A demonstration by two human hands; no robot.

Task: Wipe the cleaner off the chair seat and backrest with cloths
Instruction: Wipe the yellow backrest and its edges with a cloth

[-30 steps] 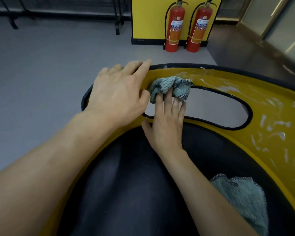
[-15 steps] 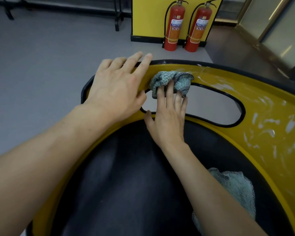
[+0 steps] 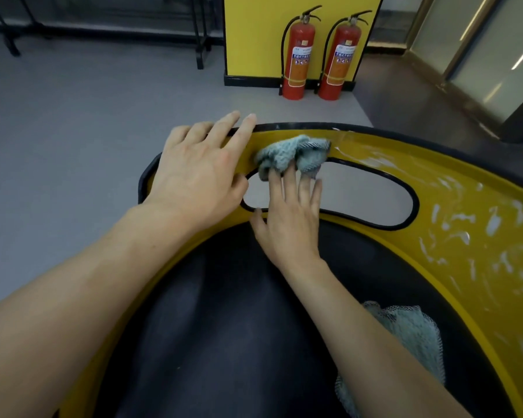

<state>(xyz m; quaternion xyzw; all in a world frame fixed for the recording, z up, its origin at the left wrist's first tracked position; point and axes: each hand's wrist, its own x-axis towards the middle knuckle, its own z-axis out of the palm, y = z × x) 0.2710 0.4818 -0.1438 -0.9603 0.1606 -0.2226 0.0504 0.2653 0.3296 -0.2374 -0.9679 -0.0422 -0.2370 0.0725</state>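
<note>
Your left hand (image 3: 200,173) lies flat on the curved top of the backrest (image 3: 501,312). Its fingers are straight and a little spread, the tips reaching over the black rim (image 3: 299,125), and it grips nothing. Your right hand (image 3: 290,218) reaches up from the seat (image 3: 224,327), also with straight fingers. It presses a bunched teal cloth (image 3: 293,153) against the glossy yellow shell just above the left end of the cut-out (image 3: 360,196). The fingertips are buried in the cloth's folds. The cloth is nubby terry with a darker, net-like edge. The cut-out is a long rounded opening trimmed in black, and grey floor (image 3: 73,131) shows through it.

To the right of the cloth, white smears of cleaner (image 3: 459,233) streak the yellow surface in short curved dabs. The seat is a dark, matt, dished pad. A second cloth (image 3: 411,333) of the same teal terry lies crumpled on its right side, partly hidden behind your right forearm.

Beyond the chair, two red cylindrical extinguishers (image 3: 298,55) stand side by side against a yellow panel (image 3: 254,34).
</note>
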